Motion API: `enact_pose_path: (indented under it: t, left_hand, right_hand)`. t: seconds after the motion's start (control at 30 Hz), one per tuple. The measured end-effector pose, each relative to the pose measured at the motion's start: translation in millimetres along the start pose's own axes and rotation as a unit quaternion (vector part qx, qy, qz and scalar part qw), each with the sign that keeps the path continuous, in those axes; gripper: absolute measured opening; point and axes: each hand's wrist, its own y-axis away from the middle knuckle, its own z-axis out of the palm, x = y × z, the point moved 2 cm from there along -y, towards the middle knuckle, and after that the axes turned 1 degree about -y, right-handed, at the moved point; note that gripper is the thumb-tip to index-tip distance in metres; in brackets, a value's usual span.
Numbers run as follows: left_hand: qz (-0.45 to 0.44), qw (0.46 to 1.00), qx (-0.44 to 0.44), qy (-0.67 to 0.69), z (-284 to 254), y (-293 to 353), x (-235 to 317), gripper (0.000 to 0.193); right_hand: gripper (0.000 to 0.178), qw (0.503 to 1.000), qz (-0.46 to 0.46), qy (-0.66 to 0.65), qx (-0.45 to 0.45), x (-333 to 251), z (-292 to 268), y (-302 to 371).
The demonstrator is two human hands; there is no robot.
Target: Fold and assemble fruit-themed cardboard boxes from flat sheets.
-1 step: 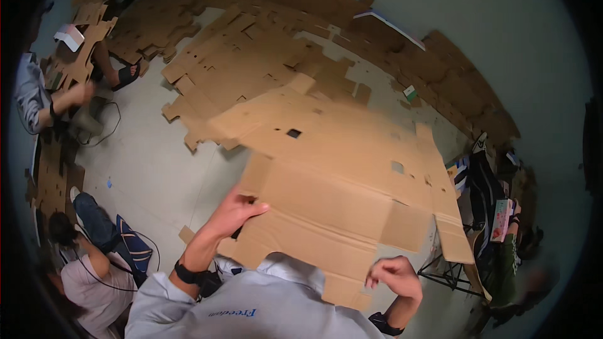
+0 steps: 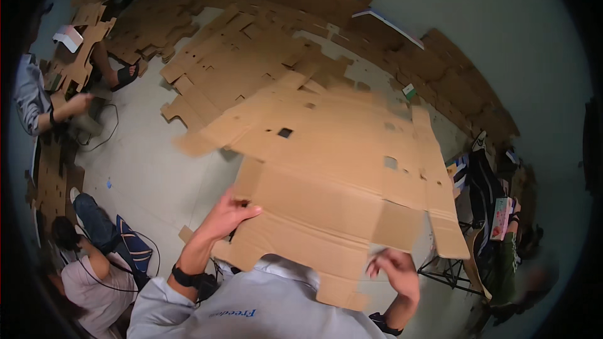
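Observation:
A large brown cardboard sheet (image 2: pixel 314 194), a flattened box with creases, flaps and cut holes, spreads out in front of my chest. On its left edge, my left hand (image 2: pixel 226 216) grips it with the thumb on top and the fingers beneath. My right hand (image 2: pixel 399 271) is beside the sheet's lower right edge. Its fingers are loosely bent with a gap between them, slightly blurred, and nothing shows in them. The sheet's far left corner is smeared by motion.
Flattened cardboard (image 2: pixel 220 63) lies in layers over the floor ahead. A person (image 2: pixel 38 100) sits at the far left with cut cardboard, another (image 2: pixel 94 276) at the near left by a cable. On the right are a black metal frame (image 2: pixel 449 276) and a pink box (image 2: pixel 500 218).
The cardboard sheet has shifted slightly to the left with my left hand. My right hand has moved a little up, its fingers staying bent.

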Motion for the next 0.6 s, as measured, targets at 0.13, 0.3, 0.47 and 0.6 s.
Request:
enact_pose_path:
  t: [0.13, 0.3, 0.47, 0.6]
  left_hand:
    - [-0.064, 0.997, -0.02, -0.044, -20.2, 26.6, -17.7, 0.098]
    - [-0.061, 0.99, -0.041, -0.12, -38.6, 35.3, -22.8, 0.102]
    - [-0.112, 0.98, -0.126, -0.109, -53.0, 32.2, -25.3, 0.1]
    - [-0.16, 0.97, -0.089, -0.159, -68.0, 32.4, -48.3, 0.089]
  right_hand:
    - [0.041, 0.832, -0.241, 0.417, 0.277, 3.5, 19.3, -19.0]
    - [0.057, 0.769, -0.418, 0.465, 0.132, -11.6, 61.2, -49.9]
    - [0.067, 0.653, -0.424, 0.624, 0.067, -43.4, 67.7, -98.1]
    - [0.065, 0.657, -0.462, 0.595, 0.011, -44.8, 61.5, -141.1]
